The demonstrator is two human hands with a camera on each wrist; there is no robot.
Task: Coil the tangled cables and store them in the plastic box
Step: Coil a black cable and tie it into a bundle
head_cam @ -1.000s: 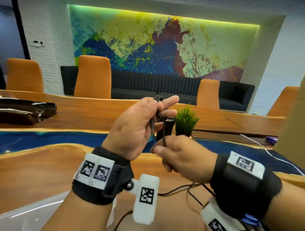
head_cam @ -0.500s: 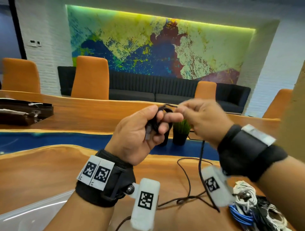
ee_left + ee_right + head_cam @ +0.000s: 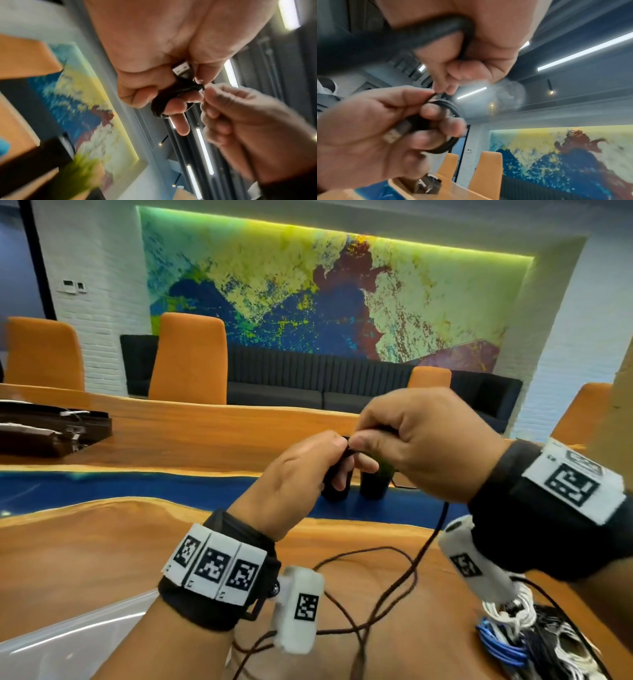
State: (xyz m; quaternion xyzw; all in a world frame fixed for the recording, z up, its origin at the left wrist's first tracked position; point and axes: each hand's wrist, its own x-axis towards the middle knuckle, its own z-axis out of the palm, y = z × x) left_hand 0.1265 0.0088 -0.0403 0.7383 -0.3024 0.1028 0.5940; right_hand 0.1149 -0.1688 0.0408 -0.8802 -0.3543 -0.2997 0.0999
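Note:
A thin black cable is wound in a small coil [image 3: 164, 100] round the fingers of my left hand [image 3: 337, 463], which grips it in front of me above the table. Its silver USB plug [image 3: 181, 68] lies against the left palm. My right hand [image 3: 363, 441] pinches the cable's free length at the top of the coil, fingertips touching the left fingertips. The loose remainder [image 3: 414, 573] hangs from the right hand and loops over the wooden table. The clear plastic box [image 3: 68, 642] shows at the bottom left corner.
A heap of white, blue and black cables [image 3: 513, 642] lies at the bottom right. A dark plant pot [image 3: 373, 484] stands behind my hands on the table's blue strip. Brown cases [image 3: 51, 429] rest at far left, orange chairs [image 3: 191, 361] beyond.
My right hand rose from below the left hand, swung up to the right and came in to the top of the coil, bringing the cable with it. The left hand kept its grip.

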